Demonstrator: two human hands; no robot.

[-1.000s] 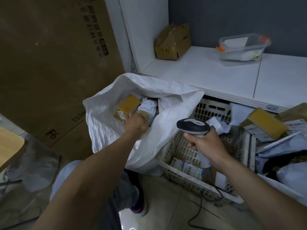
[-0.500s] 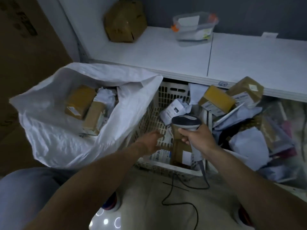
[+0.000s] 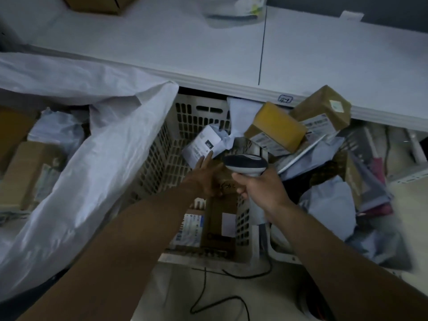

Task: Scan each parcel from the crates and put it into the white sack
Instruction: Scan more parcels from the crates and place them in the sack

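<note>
Parcel next in line: a white soft parcel with a printed label, lying tilted toward the far side of the slatted crate, just beyond a brown box. Change noted: a second ago the left hand was down in the white sack, releasing a small brown parcel. It has since crossed to the crate, empty. Its fingers are now straight, tips touching the white parcel's near edge, with no grip closed yet. The right hand has kept its fist round the scanner throughout, the scanner head just beside the left hand, above the crate. Reading: one parcel is delivered and the next cycle has begun; pick-up and scan are still to come. The second crate to the right is heaped high, so I judge most of the work remains.
</note>
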